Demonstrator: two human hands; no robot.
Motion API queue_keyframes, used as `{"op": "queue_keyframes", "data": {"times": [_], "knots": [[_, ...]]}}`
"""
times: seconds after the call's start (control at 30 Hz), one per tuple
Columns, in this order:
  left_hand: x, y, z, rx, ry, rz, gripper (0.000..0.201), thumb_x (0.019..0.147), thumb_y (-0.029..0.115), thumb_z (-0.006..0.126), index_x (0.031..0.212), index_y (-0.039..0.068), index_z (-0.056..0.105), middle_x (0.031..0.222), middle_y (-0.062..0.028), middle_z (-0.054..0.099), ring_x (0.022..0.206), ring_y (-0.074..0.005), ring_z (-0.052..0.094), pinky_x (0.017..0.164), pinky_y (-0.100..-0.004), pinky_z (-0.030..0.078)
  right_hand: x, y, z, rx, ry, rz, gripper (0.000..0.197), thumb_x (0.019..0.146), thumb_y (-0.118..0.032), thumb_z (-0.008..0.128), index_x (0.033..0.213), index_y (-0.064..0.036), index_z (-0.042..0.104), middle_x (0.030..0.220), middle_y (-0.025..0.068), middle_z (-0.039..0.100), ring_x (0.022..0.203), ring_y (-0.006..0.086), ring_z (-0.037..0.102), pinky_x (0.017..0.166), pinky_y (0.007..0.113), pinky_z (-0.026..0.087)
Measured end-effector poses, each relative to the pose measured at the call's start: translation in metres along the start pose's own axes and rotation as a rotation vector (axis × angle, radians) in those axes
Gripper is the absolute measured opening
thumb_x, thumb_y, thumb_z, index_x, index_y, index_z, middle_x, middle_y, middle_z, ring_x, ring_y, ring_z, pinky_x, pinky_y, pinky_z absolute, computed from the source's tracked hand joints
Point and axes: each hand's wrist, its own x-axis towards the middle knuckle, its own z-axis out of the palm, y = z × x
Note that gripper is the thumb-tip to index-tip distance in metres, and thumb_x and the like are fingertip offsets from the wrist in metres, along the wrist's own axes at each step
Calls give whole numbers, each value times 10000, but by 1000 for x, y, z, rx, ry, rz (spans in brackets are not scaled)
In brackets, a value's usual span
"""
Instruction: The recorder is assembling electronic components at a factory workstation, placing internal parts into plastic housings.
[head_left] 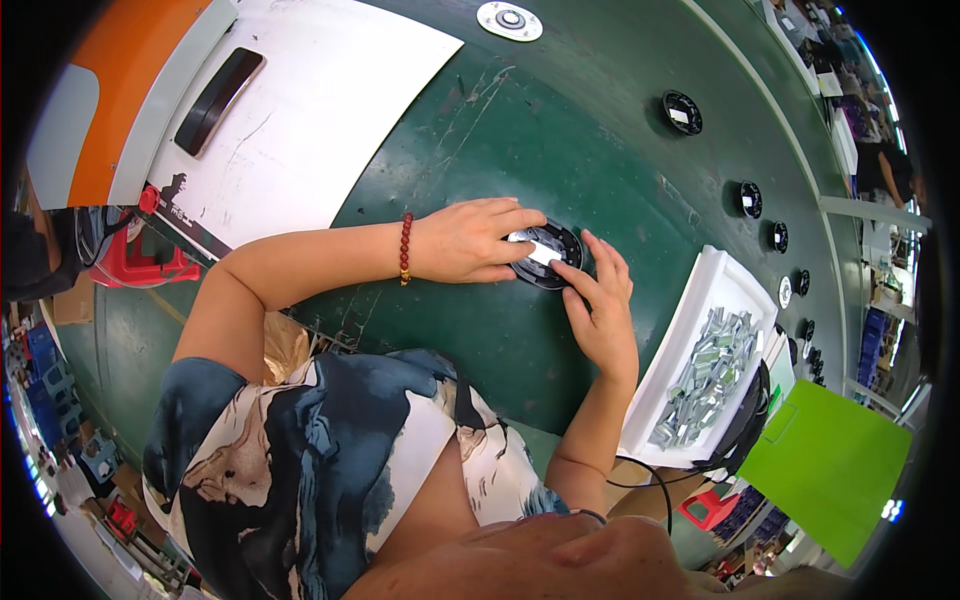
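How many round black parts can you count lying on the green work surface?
About 7: one under both hands, one far up the belt, then a row curving right at and. Others past the white tray may be hidden.

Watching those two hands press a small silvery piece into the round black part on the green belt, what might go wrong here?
The small silvery metal clip sits pinched between fingertips of the left hand and right hand; it might slip or seat crooked in the round black plastic part. The white tray heaped with clips lies beside the right forearm, so a nudge might spill it.
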Motion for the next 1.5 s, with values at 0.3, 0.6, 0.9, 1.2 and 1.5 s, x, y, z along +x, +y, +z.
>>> {"op": "queue_keyframes", "data": {"times": [0.3, 0.6, 0.9, 1.2, 1.5], "knots": [[9, 2, -3, -118, 15, -112, 809, 707, 227, 811, 1422, 134, 444, 1441, -206, 387, 1267, -366, 450, 1055, -453, 361, -27, 34, -70, 101, 389, 207, 358, 857, -41, 581, 1214, -18, 591, 1230, 146, 596, 1125, 277, 558, 975, 367, 420], [30, -7, -1, -85, -52, 3, 750, 733, 200, 781, 1399, 92, 455, 1288, -178, 479, 1185, -358, 495, 1017, -446, 392, -133, 228, -141, 0, 707, 836, 278, 844, -157, 613, 1060, 15, 643, 907, 142, 684, 829, 209, 633, 762, 334, 490], [66, -38, 0, -127, 93, -85, 815, 737, 162, 776, 1448, 80, 388, 1261, -181, 479, 1127, -355, 539, 938, -393, 475, -93, 171, -134, -385, 368, 1134, 413, 836, -426, 636, 912, -26, 707, 849, 152, 713, 803, 316, 686, 736, 409, 519], [171, -142, -7, 25, 362, -216, 765, 811, 222, 731, 1469, 113, 356, 1280, -191, 468, 1153, -363, 522, 966, -384, 456, -85, 175, -127, -489, 243, 1211, 410, 771, -395, 627, 944, -33, 711, 970, 212, 699, 946, 394, 666, 816, 474, 519], [207, -192, 4, 348, 479, -335, 685, 753, 410, 712, 1337, 133, 485, 1204, -194, 527, 1115, -352, 516, 977, -544, 379, -101, 164, -107, -679, 574, 853, 235, 864, -242, 639, 956, -26, 642, 913, 163, 692, 852, 365, 660, 729, 461, 506]]}}
